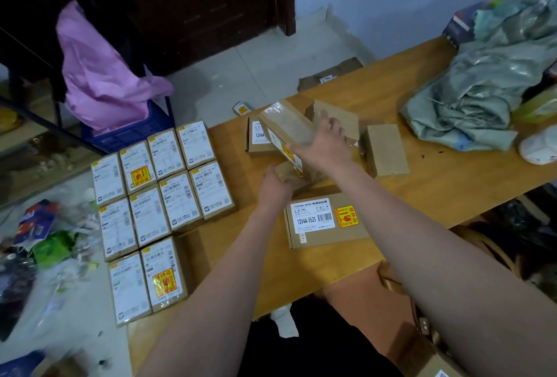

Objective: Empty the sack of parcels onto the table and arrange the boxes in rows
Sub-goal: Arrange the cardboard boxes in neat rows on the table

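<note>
Just one wide-angle head cam, looking forward and steeply down over the wooden table [422, 183], close enough that both forearms stretch out from the near edge, floor showing far and left, wall far right, edges pretty bent.

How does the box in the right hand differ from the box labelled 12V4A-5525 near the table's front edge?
The box in the right hand is lifted and tilted off the table; the 12V4A-5525 box lies flat on it. The right hand grips the first; nothing touches the second. The lifted box shows glossy clear tape; the flat one shows its white label face-up. Both are brown cardboard with a yellow-and-red sticker.
</note>
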